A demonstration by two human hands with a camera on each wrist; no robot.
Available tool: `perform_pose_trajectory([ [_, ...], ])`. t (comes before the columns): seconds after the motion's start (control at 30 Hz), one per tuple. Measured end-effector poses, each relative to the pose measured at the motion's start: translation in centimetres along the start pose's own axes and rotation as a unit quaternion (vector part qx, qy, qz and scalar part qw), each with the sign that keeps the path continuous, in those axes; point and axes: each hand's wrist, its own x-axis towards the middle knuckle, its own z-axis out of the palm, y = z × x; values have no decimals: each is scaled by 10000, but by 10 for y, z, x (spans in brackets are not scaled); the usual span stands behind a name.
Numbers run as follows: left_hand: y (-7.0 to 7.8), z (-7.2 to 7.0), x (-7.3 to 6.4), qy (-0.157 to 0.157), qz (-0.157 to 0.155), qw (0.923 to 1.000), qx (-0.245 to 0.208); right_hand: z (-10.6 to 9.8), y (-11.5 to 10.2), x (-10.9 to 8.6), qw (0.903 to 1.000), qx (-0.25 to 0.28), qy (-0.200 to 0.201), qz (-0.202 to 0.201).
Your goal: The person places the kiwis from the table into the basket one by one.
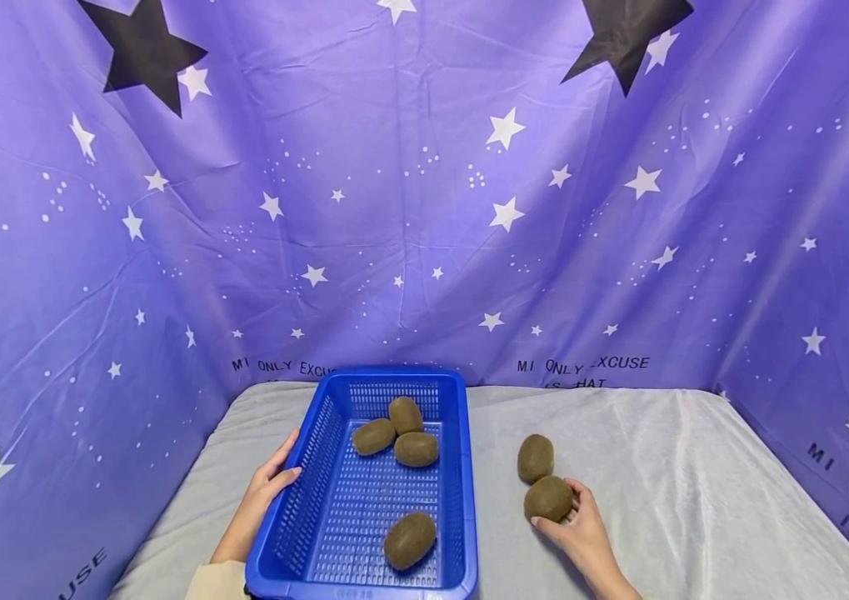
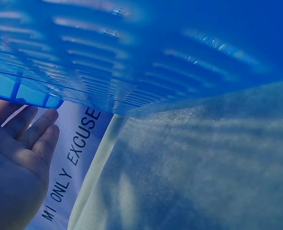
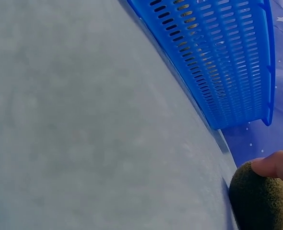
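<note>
On the grey cloth to the right of the basket, my right hand (image 1: pixel 581 533) grips a brown kiwi (image 1: pixel 548 499) between thumb and fingers. A second kiwi (image 1: pixel 536 458) lies right behind it. In the right wrist view, the thumb presses the fuzzy top of the held kiwi (image 3: pixel 259 199), low at the right edge. My left hand (image 1: pixel 262 496) rests against the left side of the blue basket (image 1: pixel 471 500). Its fingers (image 2: pixel 38 129) reach up, nearly straight, to the rim in the left wrist view. Inside the basket, three kiwis cluster toward the back and one kiwi (image 1: pixel 410 540) lies near the front.
A grey cloth (image 1: pixel 656 467) covers the table. Purple sheets (image 1: pixel 424 208) with stars and printed words hang at the back and on both sides. The basket's back edge stands close to the rear sheet. Its slotted wall (image 3: pixel 213 57) shows in the right wrist view.
</note>
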Motion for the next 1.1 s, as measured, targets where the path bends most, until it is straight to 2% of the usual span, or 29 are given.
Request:
perform_pose_trajectory([
  [0.5,1,0,0,9,-1,10000,19,-7,-5,-3,9998,-120,-20,141],
  [0.8,1,1,0,81,7,10000,46,-10,-13,-7,9999,-54,-39,-90],
  [1.1,0,0,0,32,4,10000,24,-8,-22,-5,9994,-267,65,-231],
])
